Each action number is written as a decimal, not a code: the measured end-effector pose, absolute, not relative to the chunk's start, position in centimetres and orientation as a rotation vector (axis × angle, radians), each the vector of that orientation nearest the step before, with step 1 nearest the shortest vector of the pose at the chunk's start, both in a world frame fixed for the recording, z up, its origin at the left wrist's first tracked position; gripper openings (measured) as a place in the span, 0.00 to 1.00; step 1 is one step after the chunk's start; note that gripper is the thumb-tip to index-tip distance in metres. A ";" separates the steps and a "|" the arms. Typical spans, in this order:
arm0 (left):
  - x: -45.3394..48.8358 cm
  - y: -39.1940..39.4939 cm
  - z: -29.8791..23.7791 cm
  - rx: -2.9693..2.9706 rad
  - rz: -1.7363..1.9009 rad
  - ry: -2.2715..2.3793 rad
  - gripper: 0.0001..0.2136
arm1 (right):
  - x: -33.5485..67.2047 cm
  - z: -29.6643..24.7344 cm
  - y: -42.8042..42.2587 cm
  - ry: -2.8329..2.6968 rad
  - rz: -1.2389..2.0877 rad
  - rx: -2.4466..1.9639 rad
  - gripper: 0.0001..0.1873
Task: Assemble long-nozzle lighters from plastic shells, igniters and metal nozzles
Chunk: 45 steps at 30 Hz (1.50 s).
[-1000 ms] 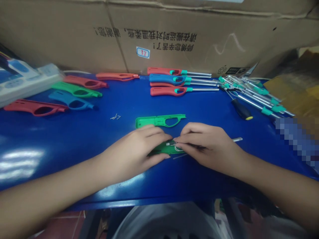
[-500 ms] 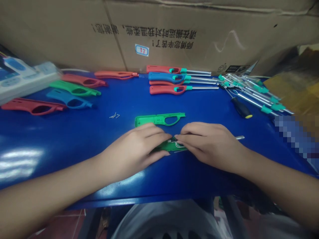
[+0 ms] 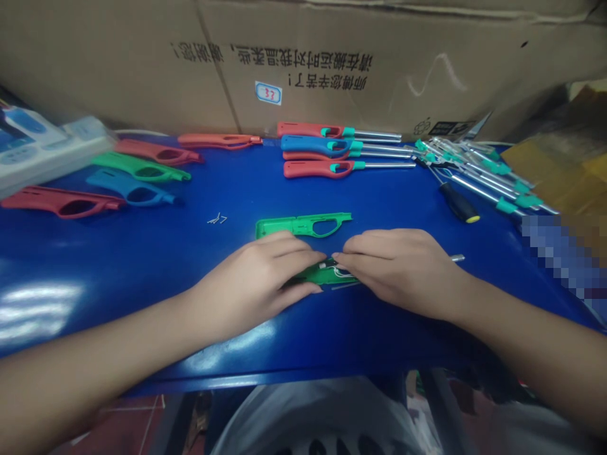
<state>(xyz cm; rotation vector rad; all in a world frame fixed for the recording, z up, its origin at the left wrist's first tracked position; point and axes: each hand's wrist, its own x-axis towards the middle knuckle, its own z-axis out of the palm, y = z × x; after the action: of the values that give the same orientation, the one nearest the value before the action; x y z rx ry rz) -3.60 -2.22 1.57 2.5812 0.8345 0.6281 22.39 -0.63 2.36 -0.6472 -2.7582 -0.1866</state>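
Observation:
Both hands are on a green lighter shell half (image 3: 315,275) at the table's middle. My left hand (image 3: 260,278) closes round its left end, thumb at the near side. My right hand (image 3: 403,268) is closed over the right part, its fingertips at a small black part (image 3: 327,263) with white wires that lies in the shell. Past my right hand pokes the tip of a metal tube (image 3: 458,258); the rest of it is hidden. Just beyond my hands lies the other green shell half (image 3: 303,225), hollow side up.
Several screws (image 3: 217,218) lie at left. Coloured shells (image 3: 137,169) and a white power strip (image 3: 52,145) are further left. Assembled lighters (image 3: 317,169) lie at the back, metal tubes (image 3: 488,174) and a screwdriver (image 3: 458,202) at right. A cardboard box (image 3: 308,31) stands behind.
Both hands keep their hold on the green shell half, with only a very slight shift of the fingers. The view has drifted a little; nothing else has visibly moved.

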 end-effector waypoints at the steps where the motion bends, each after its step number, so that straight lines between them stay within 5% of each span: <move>1: -3.6 -2.2 1.6 2.582 0.630 0.833 0.15 | 22.3 2.4 -0.6 -2.769 -0.199 -0.647 0.14; 45: -3.3 -2.5 1.9 2.534 0.936 0.735 0.06 | 22.3 2.6 -1.2 -2.622 -0.002 -0.700 0.12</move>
<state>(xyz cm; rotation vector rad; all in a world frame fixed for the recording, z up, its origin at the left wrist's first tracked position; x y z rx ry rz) -3.26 -2.47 1.89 2.5341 0.7354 0.9360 22.33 -1.17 2.55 -0.6999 -2.6217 -0.0023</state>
